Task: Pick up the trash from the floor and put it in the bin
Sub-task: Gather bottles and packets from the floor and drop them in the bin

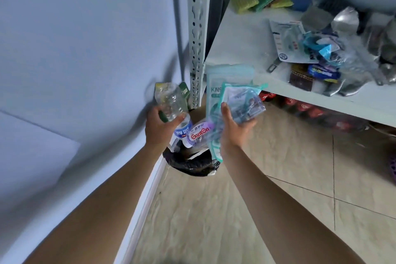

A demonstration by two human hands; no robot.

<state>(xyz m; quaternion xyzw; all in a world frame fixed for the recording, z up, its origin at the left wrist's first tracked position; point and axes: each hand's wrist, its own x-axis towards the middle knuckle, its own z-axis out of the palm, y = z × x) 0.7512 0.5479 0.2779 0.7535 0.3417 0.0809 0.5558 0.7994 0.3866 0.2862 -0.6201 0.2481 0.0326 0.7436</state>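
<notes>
My left hand (159, 125) grips a clear crumpled plastic bottle (171, 99) together with a green-and-yellow wrapper behind it. My right hand (234, 128) holds a bundle of teal and clear plastic packets (231, 94). Between the two hands are two labelled bottles, one blue-labelled (182, 129) and one with a purple-white label (200, 133); I cannot tell which hand holds them. Directly below the hands stands the bin with a black bag liner (192, 164), against the wall in the corner beside the shelf post.
A grey metal shelf post (196, 34) rises just behind the bin. The white shelf (246, 36) at the right carries sponges, packets and foil bags. Red bottles (300, 105) stand under it. A white wall is on the left, beige tiled floor (246, 210) below.
</notes>
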